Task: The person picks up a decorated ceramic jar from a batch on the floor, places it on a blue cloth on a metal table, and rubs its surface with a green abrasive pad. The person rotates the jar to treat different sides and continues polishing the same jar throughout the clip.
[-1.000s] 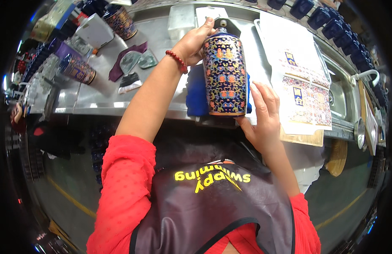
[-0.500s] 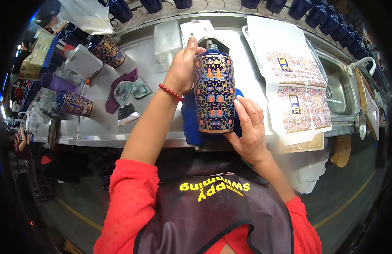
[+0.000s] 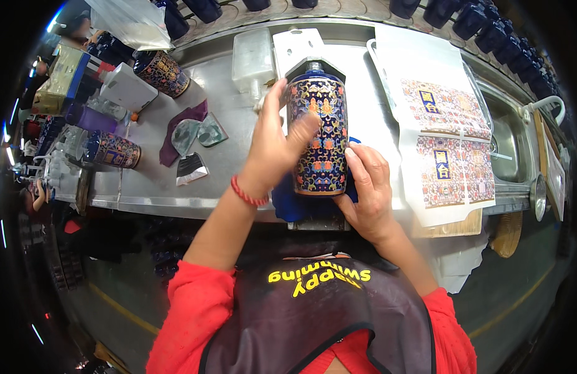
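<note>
A dark blue bottle [image 3: 323, 159] with a colourful floral pattern and a bare glass neck lies tilted in front of me, neck pointing away. My left hand [image 3: 273, 143] is at its left side, fingers along the edge and the blurred thumb across the front. My right hand [image 3: 371, 187] grips the lower right side near the base, with its fingers partly hidden. Behind the bottle's neck shows a dark angular plate [image 3: 335, 70]. Under the base lies a blue cloth-like piece [image 3: 283, 202]. Printed floral transfer sheets [image 3: 447, 159] lie to the right.
At left on the metal worktop [image 3: 220, 171] are a purple cloth [image 3: 170, 140], small scraper-like pieces [image 3: 192, 169] and two patterned bottles [image 3: 114, 151]. A clear plastic box [image 3: 250, 59] stands at the back. A sink [image 3: 507, 137] is at right; blue bottles [image 3: 438, 11] line the far edge.
My left hand has come down from the bottle's neck to its left side, its thumb now over the front. My right hand keeps its hold. The view has shifted slightly.
</note>
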